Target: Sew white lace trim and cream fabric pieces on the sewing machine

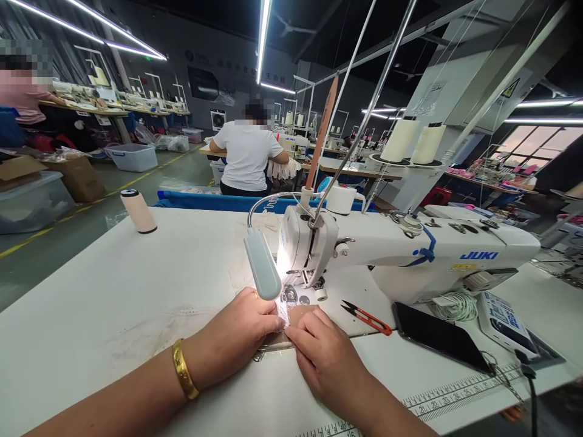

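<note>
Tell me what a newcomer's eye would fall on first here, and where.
Probably the white JUKI sewing machine, which runs from the middle towards the right and is brightly lit at its needle end. Just in front of that, the left hand and right hand meet at white lace, with a gold bangle on the left wrist. Orange-handled snips lie to the right of the hands, beside a black phone.
</note>
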Available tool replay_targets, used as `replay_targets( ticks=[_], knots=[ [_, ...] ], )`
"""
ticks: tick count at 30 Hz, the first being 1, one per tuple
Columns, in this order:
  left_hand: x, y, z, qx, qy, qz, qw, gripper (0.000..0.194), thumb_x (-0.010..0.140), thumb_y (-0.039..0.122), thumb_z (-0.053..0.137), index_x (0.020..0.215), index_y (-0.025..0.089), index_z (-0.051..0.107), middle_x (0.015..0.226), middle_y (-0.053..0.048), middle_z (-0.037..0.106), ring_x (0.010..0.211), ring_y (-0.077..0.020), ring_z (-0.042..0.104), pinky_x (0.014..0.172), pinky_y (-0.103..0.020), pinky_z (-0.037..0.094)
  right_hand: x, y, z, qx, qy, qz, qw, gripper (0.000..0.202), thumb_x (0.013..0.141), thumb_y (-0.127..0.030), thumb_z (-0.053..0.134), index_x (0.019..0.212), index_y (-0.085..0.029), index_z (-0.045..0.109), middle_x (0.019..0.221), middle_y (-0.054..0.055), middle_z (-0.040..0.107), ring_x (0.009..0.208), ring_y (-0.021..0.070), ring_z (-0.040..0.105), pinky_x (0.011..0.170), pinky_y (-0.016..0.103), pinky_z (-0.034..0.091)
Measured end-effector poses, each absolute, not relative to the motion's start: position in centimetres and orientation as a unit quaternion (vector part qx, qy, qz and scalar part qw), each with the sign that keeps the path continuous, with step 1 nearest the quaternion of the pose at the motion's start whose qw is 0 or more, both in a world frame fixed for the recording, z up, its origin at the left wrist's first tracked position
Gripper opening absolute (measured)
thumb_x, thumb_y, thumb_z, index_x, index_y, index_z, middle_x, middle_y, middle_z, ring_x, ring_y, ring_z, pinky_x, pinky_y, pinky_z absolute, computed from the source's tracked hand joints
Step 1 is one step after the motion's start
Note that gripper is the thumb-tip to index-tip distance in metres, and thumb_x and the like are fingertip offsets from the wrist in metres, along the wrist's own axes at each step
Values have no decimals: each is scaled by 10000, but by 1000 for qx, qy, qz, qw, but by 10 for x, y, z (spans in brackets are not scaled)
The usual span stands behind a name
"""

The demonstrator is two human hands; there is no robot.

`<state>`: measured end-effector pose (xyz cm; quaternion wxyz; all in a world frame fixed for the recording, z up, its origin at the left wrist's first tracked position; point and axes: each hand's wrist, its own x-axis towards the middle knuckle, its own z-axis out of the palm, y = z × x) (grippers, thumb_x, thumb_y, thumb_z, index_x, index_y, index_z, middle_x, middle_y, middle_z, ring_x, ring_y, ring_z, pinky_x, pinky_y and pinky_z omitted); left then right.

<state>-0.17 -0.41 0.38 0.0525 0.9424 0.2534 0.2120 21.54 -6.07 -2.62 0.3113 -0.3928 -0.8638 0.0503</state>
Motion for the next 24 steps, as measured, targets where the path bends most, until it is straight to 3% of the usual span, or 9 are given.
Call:
replay_targets(
  ticks=[3, 9, 24],
  knots=[
    [-2, -3, 2, 945, 250, 207, 49, 227, 871, 4, 591, 739, 180, 647, 781, -9, 609, 724, -163, 520, 591, -271, 327, 216, -61, -25, -388, -863, 53, 320, 283, 945, -13, 396, 987, -156, 637, 824, 44, 477, 793, 215, 403, 722, 345, 381],
    [-3, -2, 1, 952, 225, 198, 58, 267, 933, 35, 514, 915, 210, 714, 850, -20, 672, 748, -168, 565, 631, -285, 375, 217, -61, -26, -387, -864, 51, 319, 289, 950, -24, 400, 1014, -160, 648, 815, 44, 480, 783, 218, 394, 681, 337, 355],
    [-2, -8, 8, 961, 214, 172, 13, 266, 930, 22, 468, 812, 193, 636, 851, -34, 640, 769, -187, 528, 657, -316, 365, 220, -64, -24, -398, -859, 65, 314, 282, 947, -39, 406, 1003, -182, 643, 820, 47, 509, 788, 226, 421, 669, 347, 383]
  ],
)
